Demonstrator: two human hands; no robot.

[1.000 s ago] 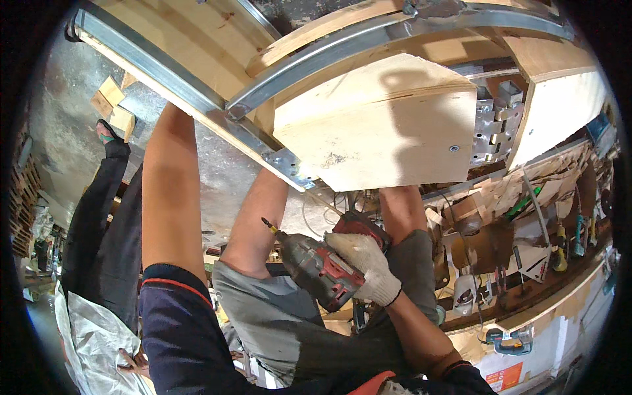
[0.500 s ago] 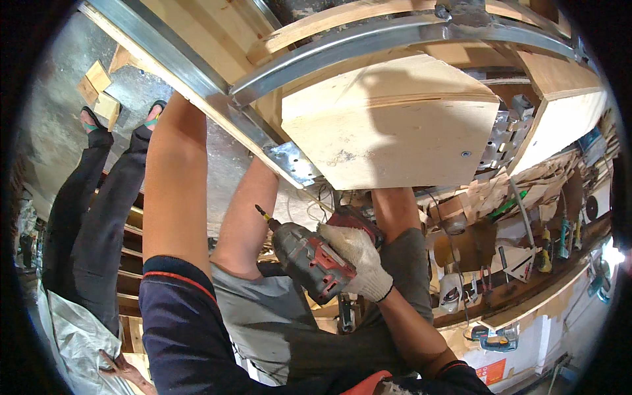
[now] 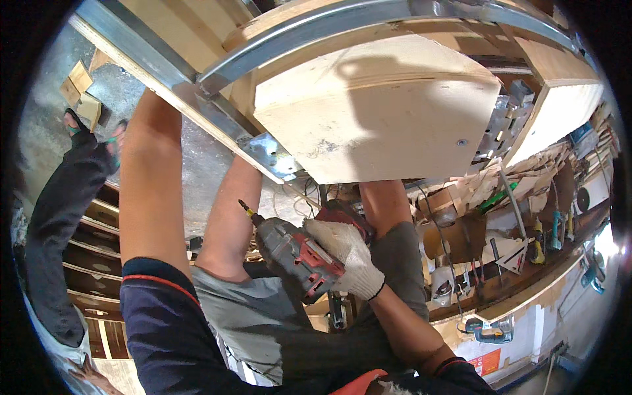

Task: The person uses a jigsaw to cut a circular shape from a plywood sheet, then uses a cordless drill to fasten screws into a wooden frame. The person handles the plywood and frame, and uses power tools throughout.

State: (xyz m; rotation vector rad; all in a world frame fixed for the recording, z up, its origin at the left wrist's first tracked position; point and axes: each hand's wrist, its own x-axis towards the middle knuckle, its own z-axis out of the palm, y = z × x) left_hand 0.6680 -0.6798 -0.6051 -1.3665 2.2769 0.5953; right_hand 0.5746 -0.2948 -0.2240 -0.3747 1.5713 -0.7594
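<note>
My right hand [image 3: 339,257] wears a white knit glove and grips a black and red power driver [image 3: 289,260], its bit pointing up and left. My left forearm [image 3: 151,197] reaches up to the steel-and-plywood frame [image 3: 168,76], where the hand is hidden behind the rail. A plywood box [image 3: 368,125] sits in the frame, with a perforated metal bracket [image 3: 270,151] at its lower left corner and metal hinge-like fittings [image 3: 500,122] on its right. My bare knees and grey shorts show beneath.
Another person's dark-trousered legs [image 3: 59,237] and hand [image 3: 85,375] are at the left, beside slatted wood [image 3: 95,250]. Wood offcuts [image 3: 79,82] lie on the concrete floor. A cluttered tool shelf [image 3: 507,257] runs along the right, with cords and a blue power tool [image 3: 494,329].
The view has shifted, putting my arms and the driver further left. The other person's legs have moved, one knee now more bent. My grip on the driver is unchanged.
</note>
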